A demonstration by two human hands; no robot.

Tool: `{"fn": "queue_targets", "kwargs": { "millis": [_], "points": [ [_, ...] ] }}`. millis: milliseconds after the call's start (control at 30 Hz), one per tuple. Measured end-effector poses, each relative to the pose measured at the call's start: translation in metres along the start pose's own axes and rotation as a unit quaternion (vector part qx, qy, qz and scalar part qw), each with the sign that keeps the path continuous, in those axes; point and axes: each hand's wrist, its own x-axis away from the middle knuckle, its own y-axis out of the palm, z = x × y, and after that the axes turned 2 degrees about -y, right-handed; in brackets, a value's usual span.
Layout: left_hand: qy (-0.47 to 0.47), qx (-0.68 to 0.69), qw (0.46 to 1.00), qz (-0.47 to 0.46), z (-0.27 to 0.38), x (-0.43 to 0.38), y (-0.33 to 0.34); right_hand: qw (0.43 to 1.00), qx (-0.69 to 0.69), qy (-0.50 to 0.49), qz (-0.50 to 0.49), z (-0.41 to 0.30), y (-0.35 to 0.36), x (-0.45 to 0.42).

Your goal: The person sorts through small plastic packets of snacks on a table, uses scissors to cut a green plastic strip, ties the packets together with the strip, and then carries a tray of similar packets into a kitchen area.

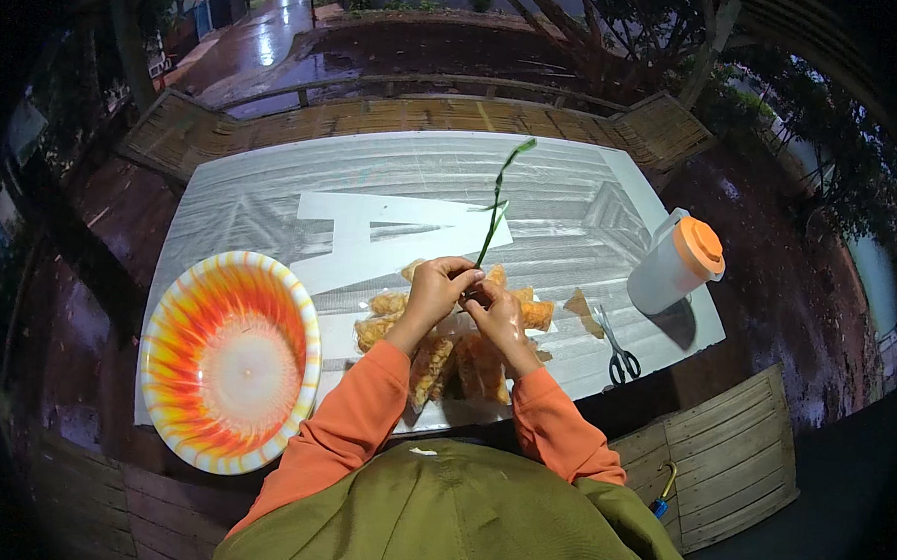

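Both my hands meet over a cluster of clear plastic packets of golden-brown snacks (434, 362) lying near the table's front edge. Pinched in my left hand (441, 283) is a thin green strip (496, 199), which looks like a plant stem or leaf. It stands up from my fingers and bends over at its tip. My right hand (498, 312) touches the left one, its thumb and fingers closed together at the strip's lower end. The packet tops under my fingers are partly hidden by the hands.
On the left, a large orange-and-white plastic basin (246, 369) overhangs the table (423, 162). To the right lie scissors (618, 351) with black handles and a brown scrap (586, 312). A pitcher (667, 267) with an orange lid stands by the right edge. An umbrella handle (666, 485) rests on the bench (733, 457).
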Motion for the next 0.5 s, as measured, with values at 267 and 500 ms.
{"fn": "queue_targets", "kwargs": {
  "millis": [267, 500],
  "points": [
    [-0.012, 0.095, 0.991, -0.093, -0.021, 0.002, -0.006, 0.981, -0.183, 0.063, 0.030, 0.001, 0.003, 0.008],
    [-0.020, 0.109, 0.992, -0.057, -0.030, -0.002, -0.010, 0.967, -0.225, 0.063, 0.101, -0.003, 0.002, 0.012]
  ]
}}
